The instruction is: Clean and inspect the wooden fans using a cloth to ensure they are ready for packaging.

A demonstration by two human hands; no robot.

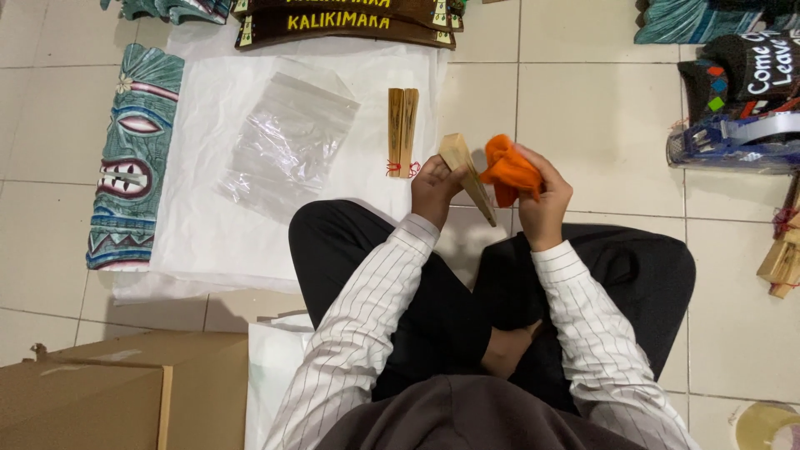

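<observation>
Orange cloth (508,172) is bunched in the clamped right hand (546,200), pressed against a folded wooden fan (467,173) gripped by the left hand (433,187); another fan (402,132) lies on white paper (200,225).

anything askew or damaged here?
Nothing looks damaged or spilled. The left hand holds a folded wooden fan; the right hand holds an orange cloth against it. A second fan lies straight on the white sheet beside a crumpled clear bag.

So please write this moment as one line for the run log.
left hand: holds folded wooden fan | right hand: presses orange cloth on it | white sheet: second fan
</observation>
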